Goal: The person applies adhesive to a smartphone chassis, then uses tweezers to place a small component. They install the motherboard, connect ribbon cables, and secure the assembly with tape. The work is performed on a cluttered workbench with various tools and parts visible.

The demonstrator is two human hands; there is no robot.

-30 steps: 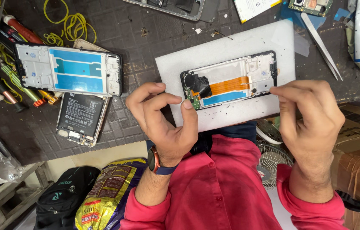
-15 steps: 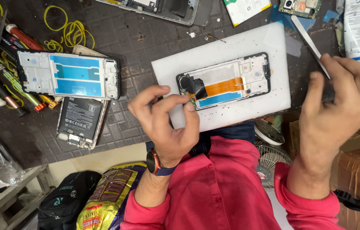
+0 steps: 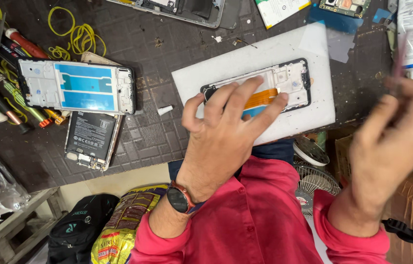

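Flat and spread, the left hand point(image 3: 226, 132) presses its fingers on the phone frame point(image 3: 284, 85), gripping nothing, seemingly to pin it steady on the white pad point(image 3: 216, 73) at the mat's point(image 3: 167, 44) near edge. Off right, the right hand point(image 3: 392, 142) is blurred; it seems pinched on a thin tool point(image 3: 398, 56), though I cannot tell for sure. Further left lie a second frame point(image 3: 77, 85) and a battery point(image 3: 91, 139).

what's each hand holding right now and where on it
The left hand grips nothing; its spread fingers press flat on the open phone frame on the white pad. The right hand is blurred; whether it holds anything cannot be told.
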